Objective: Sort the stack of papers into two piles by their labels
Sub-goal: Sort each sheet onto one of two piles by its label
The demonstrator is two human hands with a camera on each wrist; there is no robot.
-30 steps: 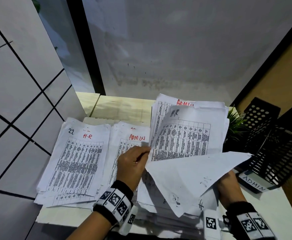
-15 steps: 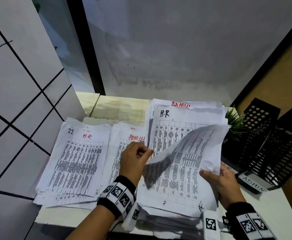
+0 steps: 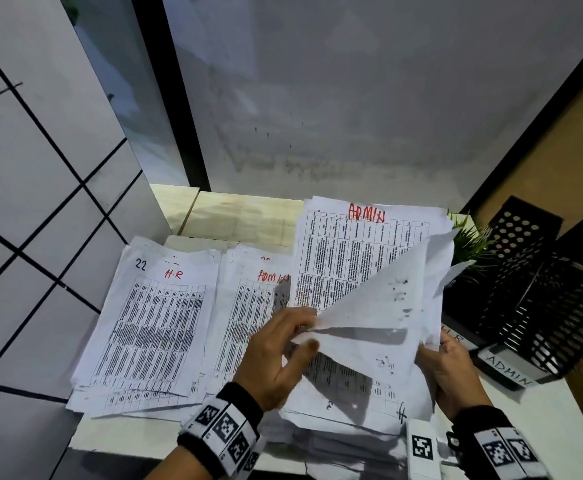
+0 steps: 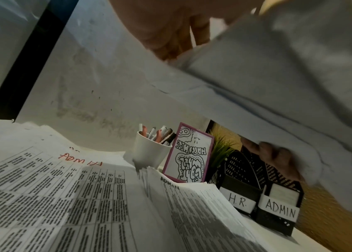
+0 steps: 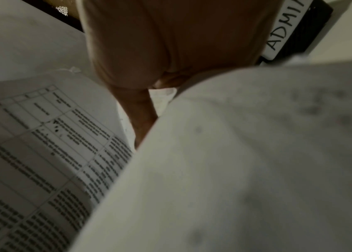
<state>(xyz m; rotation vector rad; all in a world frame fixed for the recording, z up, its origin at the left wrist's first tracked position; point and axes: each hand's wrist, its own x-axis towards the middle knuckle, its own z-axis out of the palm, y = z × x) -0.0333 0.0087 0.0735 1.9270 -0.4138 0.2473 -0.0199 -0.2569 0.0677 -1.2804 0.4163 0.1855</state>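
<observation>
Sheet (image 3: 369,317) lifted blank side up over the unsorted stack (image 3: 345,258), left hand (image 3: 276,355) pinching its near corner, right hand (image 3: 452,372) gripping its right edge. H.R pile (image 3: 155,323) lies leftmost on the desk (image 3: 241,220), ADMIN pile (image 3: 245,323) just beside it.

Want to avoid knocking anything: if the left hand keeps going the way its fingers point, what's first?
Probably the lifted sheet that the left hand already pinches; beyond it, the unsorted stack. Depth is unclear.
</observation>
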